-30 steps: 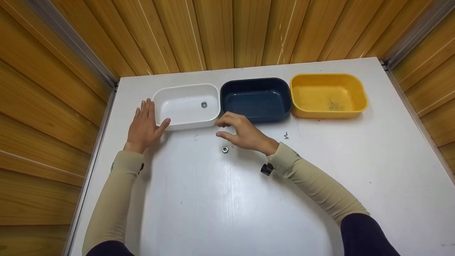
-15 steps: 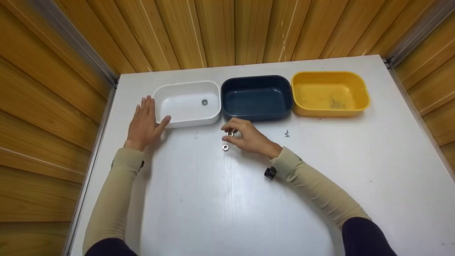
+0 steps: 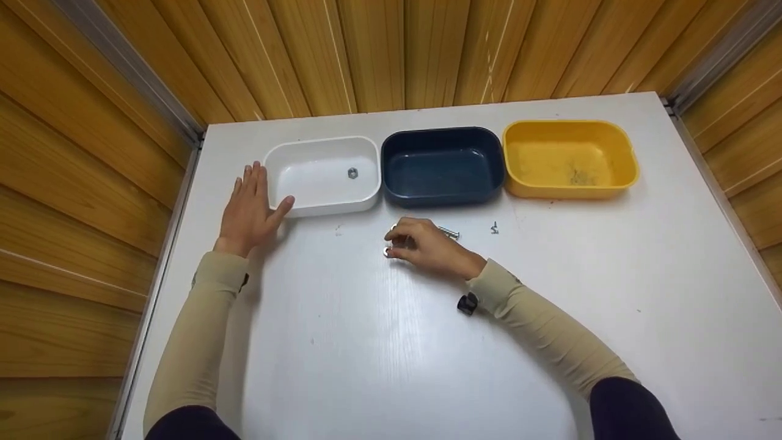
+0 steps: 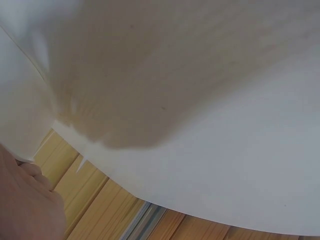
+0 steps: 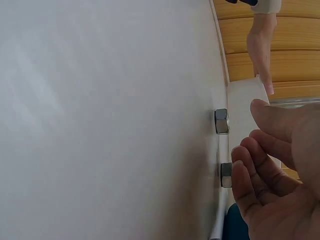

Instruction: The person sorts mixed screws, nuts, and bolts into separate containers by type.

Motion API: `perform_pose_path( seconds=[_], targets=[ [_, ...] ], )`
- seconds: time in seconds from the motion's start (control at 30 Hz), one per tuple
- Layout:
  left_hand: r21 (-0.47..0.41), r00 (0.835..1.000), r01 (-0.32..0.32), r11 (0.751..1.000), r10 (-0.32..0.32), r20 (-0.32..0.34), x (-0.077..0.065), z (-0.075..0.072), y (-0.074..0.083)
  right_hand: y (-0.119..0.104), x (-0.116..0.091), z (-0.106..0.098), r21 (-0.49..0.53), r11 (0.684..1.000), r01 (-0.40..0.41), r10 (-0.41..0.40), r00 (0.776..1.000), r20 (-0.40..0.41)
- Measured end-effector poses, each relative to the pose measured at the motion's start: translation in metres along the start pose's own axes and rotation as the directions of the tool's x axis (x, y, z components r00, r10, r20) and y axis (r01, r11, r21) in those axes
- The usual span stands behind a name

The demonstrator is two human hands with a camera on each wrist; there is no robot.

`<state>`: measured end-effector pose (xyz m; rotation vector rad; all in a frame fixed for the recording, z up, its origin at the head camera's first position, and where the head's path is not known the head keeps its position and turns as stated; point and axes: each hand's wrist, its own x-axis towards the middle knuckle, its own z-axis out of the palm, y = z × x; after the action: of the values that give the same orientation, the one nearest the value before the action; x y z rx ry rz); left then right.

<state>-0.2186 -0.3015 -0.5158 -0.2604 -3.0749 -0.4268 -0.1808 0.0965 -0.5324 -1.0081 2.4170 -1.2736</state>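
Observation:
My left hand (image 3: 244,211) lies with straight fingers along the left side of the white bin (image 3: 327,209), its thumb over the front rim. One hex nut (image 3: 352,173) lies inside that bin. My right hand (image 3: 427,244) is low over the table in front of the blue bin, thumb and fingers spread apart and loosely bent. Two loose nuts are at its fingertips: the nearer nut (image 5: 222,121) stands by the thumb, and the farther nut (image 5: 226,175) is partly covered by the fingers in the right wrist view. Bolts (image 3: 451,233) show just behind the hand, partly hidden by it.
The dark blue bin (image 3: 443,200) stands between the white bin and the yellow bin (image 3: 571,192), in a row along the back of the white table (image 3: 342,342). Small screws (image 3: 495,229) lie in front of the yellow bin's left end. Wood-plank walls (image 3: 366,55) enclose the table.
My right hand has drawn back from the blue bin toward the two nuts, uncovering the farther nut and the bolts. The left hand has stayed at the white bin.

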Motion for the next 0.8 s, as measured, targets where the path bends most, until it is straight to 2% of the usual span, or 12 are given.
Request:
perform_pose_path(
  seconds=[0.8],
  targets=[
    [-0.011,1.0,-0.002,1.0,0.001,-0.007,-0.0002,0.0006,0.0005,-0.0001,0.0024,0.0074,-0.133,0.99,-0.034,0.043,0.997,0.063]
  ],
)
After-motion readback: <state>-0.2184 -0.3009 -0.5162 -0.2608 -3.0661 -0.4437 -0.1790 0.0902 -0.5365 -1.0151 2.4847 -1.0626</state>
